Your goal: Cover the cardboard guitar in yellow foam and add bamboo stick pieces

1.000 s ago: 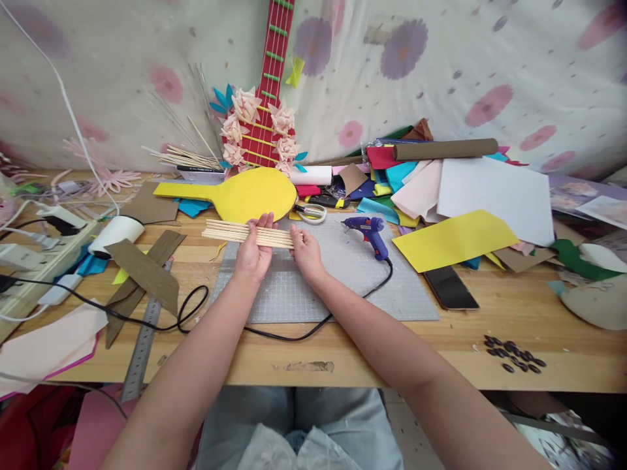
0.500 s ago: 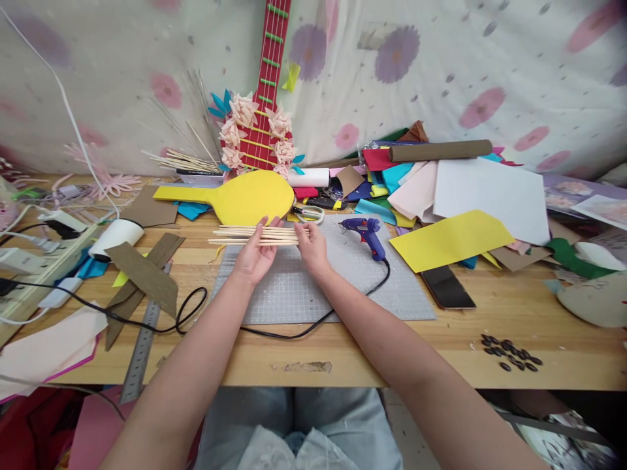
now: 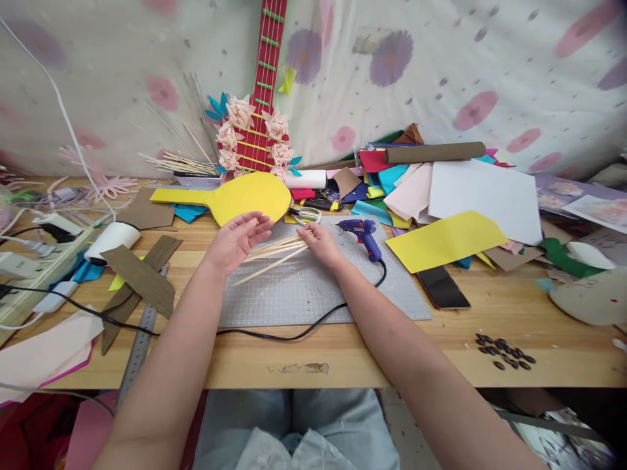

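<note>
Thin pale wooden sticks point(image 3: 274, 254), fanned out loosely over the grey cutting mat point(image 3: 313, 294)

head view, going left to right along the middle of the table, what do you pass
white cup → left hand → wooden sticks → right hand → blue glue gun → yellow sheet → black phone

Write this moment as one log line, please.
right hand: holds wooden sticks | left hand: open, beside sticks | under: cutting mat
</note>
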Action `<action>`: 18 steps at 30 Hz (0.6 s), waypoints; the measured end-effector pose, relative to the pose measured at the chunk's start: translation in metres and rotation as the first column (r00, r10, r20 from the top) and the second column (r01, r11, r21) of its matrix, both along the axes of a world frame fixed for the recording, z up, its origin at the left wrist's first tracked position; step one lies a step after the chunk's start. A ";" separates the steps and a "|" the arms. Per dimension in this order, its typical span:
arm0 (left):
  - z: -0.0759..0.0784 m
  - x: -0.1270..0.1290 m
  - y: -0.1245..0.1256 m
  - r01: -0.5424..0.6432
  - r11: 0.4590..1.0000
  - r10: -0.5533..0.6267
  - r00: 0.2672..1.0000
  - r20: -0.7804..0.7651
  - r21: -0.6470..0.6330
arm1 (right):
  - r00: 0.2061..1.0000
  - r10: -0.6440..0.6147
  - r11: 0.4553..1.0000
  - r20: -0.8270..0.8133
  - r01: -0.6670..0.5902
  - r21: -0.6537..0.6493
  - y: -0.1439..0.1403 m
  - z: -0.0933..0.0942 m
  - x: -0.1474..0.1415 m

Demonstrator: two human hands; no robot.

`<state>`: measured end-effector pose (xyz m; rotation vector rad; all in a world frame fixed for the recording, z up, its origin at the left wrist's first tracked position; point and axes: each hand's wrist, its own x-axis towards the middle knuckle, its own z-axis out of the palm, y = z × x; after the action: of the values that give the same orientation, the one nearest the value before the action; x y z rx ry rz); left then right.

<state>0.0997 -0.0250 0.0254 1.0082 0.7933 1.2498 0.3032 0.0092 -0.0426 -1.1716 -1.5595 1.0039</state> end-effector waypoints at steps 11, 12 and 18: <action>-0.012 0.021 0.045 0.369 0.899 -0.430 0.842 -0.325 -0.234 | 0.980 0.190 0.982 -0.065 -0.191 -0.010 -0.014 0.018 -0.005; -0.013 0.020 0.043 0.411 0.860 -0.499 0.802 -0.329 -0.302 | 0.975 0.212 0.977 -0.060 -0.213 -0.001 -0.015 0.019 -0.006; -0.018 0.017 0.024 0.592 0.690 -0.721 0.606 -0.335 -0.416 | 0.968 0.232 0.961 0.100 -0.244 0.128 -0.013 0.016 -0.008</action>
<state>0.1169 -0.0013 0.0077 1.2499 0.8116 0.2159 0.2954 -0.0041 -0.0264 -0.9562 -1.8403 0.9917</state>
